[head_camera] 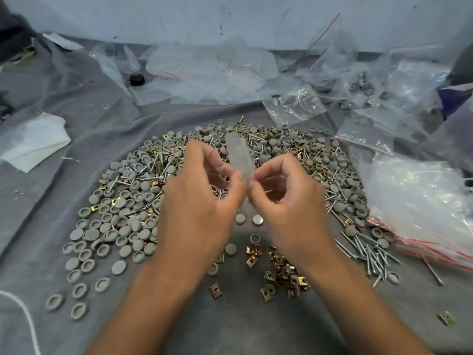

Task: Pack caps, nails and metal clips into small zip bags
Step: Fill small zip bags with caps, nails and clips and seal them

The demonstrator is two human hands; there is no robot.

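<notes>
Head view records the left hand point(202, 185) and right hand point(284, 190) each pinching a small clear plastic zip bag point(239, 155), held upright above the mixed heap of round grey caps point(122, 226), steel nails point(366, 249) and brass-coloured metal clips point(281, 275) on the grey-covered table point(38, 201).

A grey cloth point(38, 226) covers the whole work surface, wrinkled toward the left. Across the middle of the frame lies a wide heap of grey round caps point(120, 226), mixed with silver nails point(368, 252) and brass-coloured metal clips point(281, 275); the clips gather at lower centre, the nails at centre right. Clear zip bags with red strips point(422, 201) pile along the right edge. More crumpled clear plastic point(210, 73) lies across the top. A folded white sheet point(33, 142) rests at the left. A white cord point(23, 311) curves through the lower left corner.
</notes>
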